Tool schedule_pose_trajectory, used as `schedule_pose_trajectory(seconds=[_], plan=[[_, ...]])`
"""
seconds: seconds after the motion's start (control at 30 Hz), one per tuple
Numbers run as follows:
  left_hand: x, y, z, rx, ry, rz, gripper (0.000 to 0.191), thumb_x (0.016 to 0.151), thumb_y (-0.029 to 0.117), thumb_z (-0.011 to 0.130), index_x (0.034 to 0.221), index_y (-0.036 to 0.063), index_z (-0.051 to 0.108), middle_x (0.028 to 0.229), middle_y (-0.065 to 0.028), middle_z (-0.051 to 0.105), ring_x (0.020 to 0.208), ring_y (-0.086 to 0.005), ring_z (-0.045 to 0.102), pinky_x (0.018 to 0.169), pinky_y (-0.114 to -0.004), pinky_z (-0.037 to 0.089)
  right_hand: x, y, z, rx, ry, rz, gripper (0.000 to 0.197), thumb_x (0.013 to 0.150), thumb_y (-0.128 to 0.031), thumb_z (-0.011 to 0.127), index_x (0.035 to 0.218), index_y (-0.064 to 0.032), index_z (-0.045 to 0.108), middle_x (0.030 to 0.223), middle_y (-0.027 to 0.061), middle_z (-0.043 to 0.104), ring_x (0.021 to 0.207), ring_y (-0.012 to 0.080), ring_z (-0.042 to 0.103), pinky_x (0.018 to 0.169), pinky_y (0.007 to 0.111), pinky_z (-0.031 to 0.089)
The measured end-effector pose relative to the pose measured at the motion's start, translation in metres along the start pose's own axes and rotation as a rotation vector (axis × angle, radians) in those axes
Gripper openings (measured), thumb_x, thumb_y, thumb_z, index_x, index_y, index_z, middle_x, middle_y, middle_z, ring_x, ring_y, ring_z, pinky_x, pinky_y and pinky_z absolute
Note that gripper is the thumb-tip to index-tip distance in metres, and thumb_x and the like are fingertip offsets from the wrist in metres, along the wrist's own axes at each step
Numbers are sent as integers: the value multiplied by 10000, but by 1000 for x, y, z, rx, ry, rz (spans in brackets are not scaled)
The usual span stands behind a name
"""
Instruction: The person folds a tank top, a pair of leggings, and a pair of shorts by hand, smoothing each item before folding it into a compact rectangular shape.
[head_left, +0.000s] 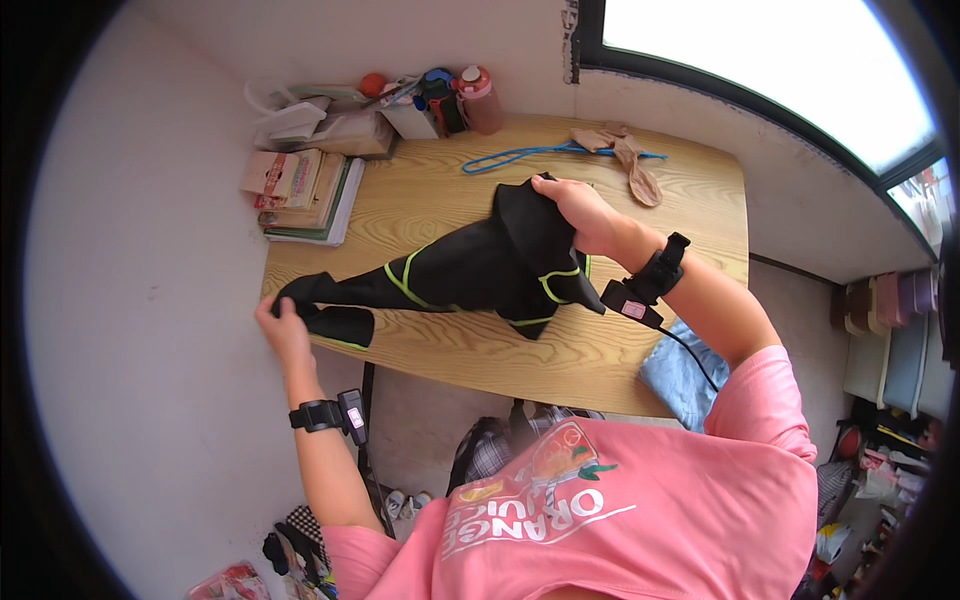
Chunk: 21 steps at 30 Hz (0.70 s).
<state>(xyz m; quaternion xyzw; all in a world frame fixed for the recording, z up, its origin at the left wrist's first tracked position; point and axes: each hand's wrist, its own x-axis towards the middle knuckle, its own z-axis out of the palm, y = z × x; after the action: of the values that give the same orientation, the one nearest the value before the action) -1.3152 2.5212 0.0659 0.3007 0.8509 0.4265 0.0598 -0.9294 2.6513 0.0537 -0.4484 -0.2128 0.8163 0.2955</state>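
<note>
A black stretchy garment with lime-green seams (457, 266) is spread between both hands above the wooden table (450, 199). My left hand (286, 334) grips its narrow end near the table's left edge, where the cloth is folded back on itself. At the wider, upper right end, my right hand (585, 214) pinches the fabric between thumb and fingers. Part of the garment hangs loose below the right hand. Black straps with small devices circle both wrists.
Stacked books (311, 199), plastic boxes (349, 135) and a pink bottle (478, 101) stand at the back left. A blue cord (510, 154) and tan stocking-like fabric (637, 176) lie at the back. Light-blue cloth (682, 371) hangs over the right front edge.
</note>
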Motion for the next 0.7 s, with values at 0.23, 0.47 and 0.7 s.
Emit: schedule_pose_trajectory(seconds=[0.23, 0.47, 0.7], plan=[[-97, -17, 88, 199, -509, 595, 329, 788, 182, 642, 1070, 37, 556, 1029, -192, 569, 967, -335, 547, 822, -405, 438, 34, 39, -68, -498, 423, -258, 325, 918, -250, 481, 1127, -1, 477, 1162, 162, 527, 1048, 299, 534, 832, 358, 486], [-184, 0, 170, 183, -857, 751, 153, 820, 135, 572, 960, 90, 614, 885, -94, 607, 854, -300, 583, 712, -391, 476, 16, 98, -110, -1075, 502, -747, 272, 778, -209, 661, 944, -38, 531, 878, 171, 515, 791, 319, 539, 683, 380, 457], [-193, -11, 212, 561, -583, 996, 282, 767, 132, 606, 1047, 93, 599, 946, -62, 614, 1007, -244, 525, 894, -395, 377, 7, 166, -107, -1579, 661, -547, 289, 746, -276, 677, 890, -62, 548, 842, 116, 528, 837, 311, 536, 718, 370, 458]])
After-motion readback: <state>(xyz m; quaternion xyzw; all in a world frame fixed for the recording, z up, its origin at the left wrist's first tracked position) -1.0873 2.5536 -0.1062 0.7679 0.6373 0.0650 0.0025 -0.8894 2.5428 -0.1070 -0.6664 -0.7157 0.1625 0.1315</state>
